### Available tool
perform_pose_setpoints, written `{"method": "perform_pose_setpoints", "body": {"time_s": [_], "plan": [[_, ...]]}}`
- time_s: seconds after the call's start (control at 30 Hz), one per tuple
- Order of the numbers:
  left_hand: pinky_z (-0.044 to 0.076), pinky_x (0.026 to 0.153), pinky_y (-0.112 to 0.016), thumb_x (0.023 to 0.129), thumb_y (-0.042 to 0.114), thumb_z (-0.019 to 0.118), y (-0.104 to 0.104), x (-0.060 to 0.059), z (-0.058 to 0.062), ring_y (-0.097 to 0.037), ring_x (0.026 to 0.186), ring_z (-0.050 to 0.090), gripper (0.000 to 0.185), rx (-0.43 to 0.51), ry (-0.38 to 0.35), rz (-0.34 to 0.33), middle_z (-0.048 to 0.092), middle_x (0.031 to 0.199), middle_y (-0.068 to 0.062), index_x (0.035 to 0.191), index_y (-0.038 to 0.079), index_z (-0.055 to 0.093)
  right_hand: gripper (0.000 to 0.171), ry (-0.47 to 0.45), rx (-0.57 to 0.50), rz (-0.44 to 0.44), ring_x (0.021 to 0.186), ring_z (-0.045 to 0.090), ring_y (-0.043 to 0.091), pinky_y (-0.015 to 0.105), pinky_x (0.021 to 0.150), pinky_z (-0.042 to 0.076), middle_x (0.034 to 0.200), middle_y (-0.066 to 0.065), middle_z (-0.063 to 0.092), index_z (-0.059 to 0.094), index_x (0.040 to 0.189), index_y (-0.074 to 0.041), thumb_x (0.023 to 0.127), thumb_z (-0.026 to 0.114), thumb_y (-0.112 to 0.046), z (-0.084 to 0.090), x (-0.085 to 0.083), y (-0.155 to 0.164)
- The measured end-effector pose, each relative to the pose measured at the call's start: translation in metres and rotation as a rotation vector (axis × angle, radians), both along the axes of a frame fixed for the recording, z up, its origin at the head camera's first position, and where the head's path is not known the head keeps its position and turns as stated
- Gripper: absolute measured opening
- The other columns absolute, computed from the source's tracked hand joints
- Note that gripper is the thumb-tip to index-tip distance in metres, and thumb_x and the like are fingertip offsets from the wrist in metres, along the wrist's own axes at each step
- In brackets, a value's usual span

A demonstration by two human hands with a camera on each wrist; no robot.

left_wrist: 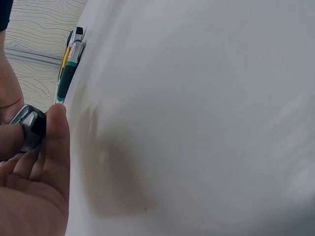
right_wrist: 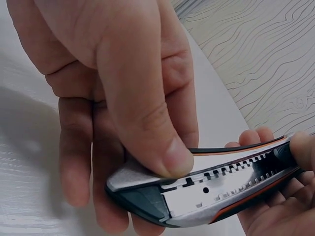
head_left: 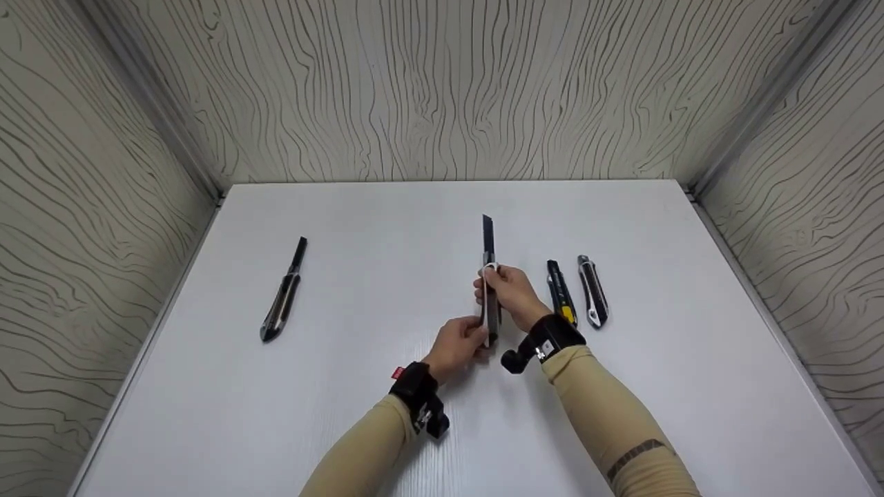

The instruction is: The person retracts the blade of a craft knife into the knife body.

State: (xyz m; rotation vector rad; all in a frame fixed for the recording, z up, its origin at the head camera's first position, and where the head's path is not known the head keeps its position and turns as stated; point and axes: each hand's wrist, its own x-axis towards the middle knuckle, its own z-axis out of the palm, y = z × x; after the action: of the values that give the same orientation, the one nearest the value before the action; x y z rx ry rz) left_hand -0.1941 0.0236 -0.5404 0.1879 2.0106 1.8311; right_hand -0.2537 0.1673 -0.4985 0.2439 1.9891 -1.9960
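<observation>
**A:** Nearest the lens in the right wrist view is the right hand [right_wrist: 118, 93], thumb curled down onto the slider track of the utility knife [right_wrist: 206, 189], fingers wrapped under its front end. So it is clamped on the knife?

**B:** Yes. And the left hand [head_left: 457, 345] pinches the rear end of the handle, fingers curled round it. The knife sits between both hands above the middle of the white table [head_left: 387, 228], its dark blade [head_left: 488, 236] out and pointing away from the person.

**A:** How should the slider be handled?

**B:** I'd judge the thumb should push along the track, not down into it, while the left hand only steadies the tail. Keep every finger behind the nose.

**A:** Anything nearby to mind?

**B:** Two more knives lie just right of the hands, a yellow-trimmed one [head_left: 561, 293] and a black-and-silver one [head_left: 592, 299]; another knife [head_left: 283, 298] lies well apart on the left.
</observation>
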Motion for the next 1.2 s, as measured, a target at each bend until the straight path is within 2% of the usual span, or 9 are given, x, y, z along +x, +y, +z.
{"method": "perform_pose_setpoints", "body": {"time_s": [0.33,0.6,0.9,1.07,1.2], "plan": [[0.059,0.068,-0.031,0.1,0.012,0.051,0.0002,-0.0019,0.0,-0.017,0.075,0.069,0.028,-0.044,-0.013,0.0,0.073,0.096,-0.014,0.121,-0.003,0.06,0.027,0.009,-0.009,0.001,0.084,0.063,0.013,0.029,0.084,0.057,0.096,0.006,0.063,0.052,0.116,0.001,0.105,0.044,-0.022,0.0007,0.0007,0.0005],[0.056,0.061,-0.029,0.1,0.013,0.051,-0.0015,-0.0021,-0.0006,-0.02,0.074,0.07,0.028,-0.05,-0.002,-0.003,0.073,0.095,-0.016,0.121,-0.003,0.06,0.034,0.002,-0.011,0.005,0.085,0.064,0.011,0.027,0.083,0.058,0.096,0.005,0.063,0.048,0.125,0.007,0.105,0.043,-0.02,-0.0019,-0.0001,-0.0003],[0.061,0.075,-0.036,0.1,0.01,0.049,-0.0015,0.0008,-0.0016,-0.031,0.087,0.073,0.032,0.008,-0.005,0.006,0.072,0.102,-0.022,0.125,-0.009,0.055,0.029,0.009,0.006,0.014,0.088,0.064,0.012,0.027,0.085,0.057,0.099,0.005,0.063,0.05,0.123,0.004,0.105,0.042,-0.018,-0.0024,0.0004,-0.0003],[0.061,0.076,-0.037,0.101,0.01,0.049,-0.0017,0.0019,-0.0005,-0.034,0.089,0.073,0.032,0.013,-0.007,0.007,0.071,0.104,-0.023,0.126,-0.009,0.054,0.027,0.014,-0.021,0.016,0.087,0.064,0.012,0.028,0.086,0.057,0.097,0.005,0.063,0.05,0.122,0.004,0.105,0.042,-0.017,-0.0029,0.0008,-0.0001],[0.061,0.076,-0.037,0.101,0.01,0.049,-0.0022,0.0016,-0.0003,-0.034,0.089,0.073,0.031,0.006,-0.006,0.004,0.071,0.105,-0.023,0.125,-0.008,0.055,0.032,0.006,-0.028,0.019,0.088,0.064,0.011,0.028,0.087,0.057,0.099,0.005,0.063,0.046,0.127,0.007,0.105,0.043,-0.015,-0.0026,0.001,-0.0003]]}}
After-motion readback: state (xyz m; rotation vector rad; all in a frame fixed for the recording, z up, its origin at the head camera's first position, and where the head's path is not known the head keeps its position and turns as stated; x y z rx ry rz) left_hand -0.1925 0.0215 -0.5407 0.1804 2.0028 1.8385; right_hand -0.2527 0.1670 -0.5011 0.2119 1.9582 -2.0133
